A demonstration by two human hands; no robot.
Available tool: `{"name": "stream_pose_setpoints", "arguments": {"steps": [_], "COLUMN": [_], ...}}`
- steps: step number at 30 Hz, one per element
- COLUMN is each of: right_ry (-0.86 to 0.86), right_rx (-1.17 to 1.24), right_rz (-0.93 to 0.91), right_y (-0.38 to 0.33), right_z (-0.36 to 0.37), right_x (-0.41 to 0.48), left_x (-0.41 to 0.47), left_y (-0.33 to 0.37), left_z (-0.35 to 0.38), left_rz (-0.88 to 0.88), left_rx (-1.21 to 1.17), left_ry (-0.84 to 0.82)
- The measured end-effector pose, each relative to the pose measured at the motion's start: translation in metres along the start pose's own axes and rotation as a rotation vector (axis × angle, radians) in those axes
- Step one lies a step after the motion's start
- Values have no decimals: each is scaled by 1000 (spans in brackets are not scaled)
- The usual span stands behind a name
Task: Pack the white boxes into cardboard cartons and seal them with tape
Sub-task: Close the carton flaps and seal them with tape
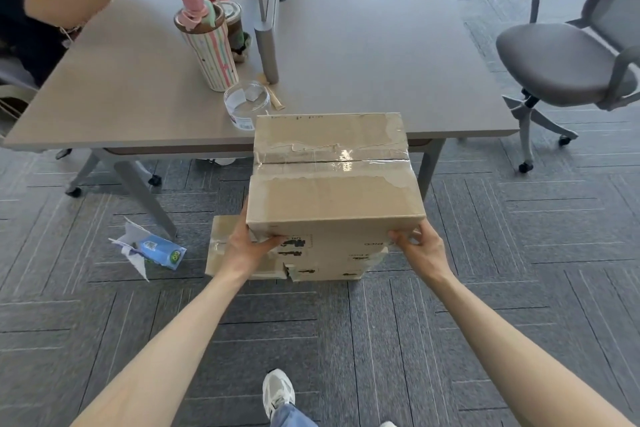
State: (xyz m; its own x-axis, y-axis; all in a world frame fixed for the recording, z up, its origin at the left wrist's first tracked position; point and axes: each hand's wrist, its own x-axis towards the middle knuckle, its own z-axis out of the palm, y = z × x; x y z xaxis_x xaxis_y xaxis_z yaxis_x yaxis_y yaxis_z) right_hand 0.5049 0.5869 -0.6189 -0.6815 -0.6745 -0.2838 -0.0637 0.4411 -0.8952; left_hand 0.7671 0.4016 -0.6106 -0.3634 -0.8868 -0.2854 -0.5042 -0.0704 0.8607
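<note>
Left hand (250, 248) and right hand (421, 248) clasp carton (332, 196) by near corners.

Open carpet (502, 253) lies right of the carton (332, 194), chair (561, 62) well apart. Left, a jar (246, 103) and cup (214, 52) crowd the table (381, 45).

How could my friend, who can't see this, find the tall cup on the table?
Start at the big grey table and find the grey divider post near its front edge. The tall cup stands just left of that post. It alone has thin pastel stripes and a pink topper; the clear round tub in front is low and see-through.
</note>
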Motion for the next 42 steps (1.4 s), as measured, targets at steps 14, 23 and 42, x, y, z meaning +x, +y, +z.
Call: {"name": "stream_pose_setpoints", "arguments": {"steps": [14,23,42], "right_ry": [-232,-291,-79], "right_rx": [86,170,14], "right_rz": [158,167,-62], "right_y": [14,19,13], "right_z": [-1,-7,-26], "right_x": [30,35,20], "left_x": [25,27,-4], "left_y": [-23,-25,-18], "left_z": [9,17,19], "left_rz": [-127,-131,-92], "left_rx": [-34,1,-6], "left_ry": [-181,-211,27]}}
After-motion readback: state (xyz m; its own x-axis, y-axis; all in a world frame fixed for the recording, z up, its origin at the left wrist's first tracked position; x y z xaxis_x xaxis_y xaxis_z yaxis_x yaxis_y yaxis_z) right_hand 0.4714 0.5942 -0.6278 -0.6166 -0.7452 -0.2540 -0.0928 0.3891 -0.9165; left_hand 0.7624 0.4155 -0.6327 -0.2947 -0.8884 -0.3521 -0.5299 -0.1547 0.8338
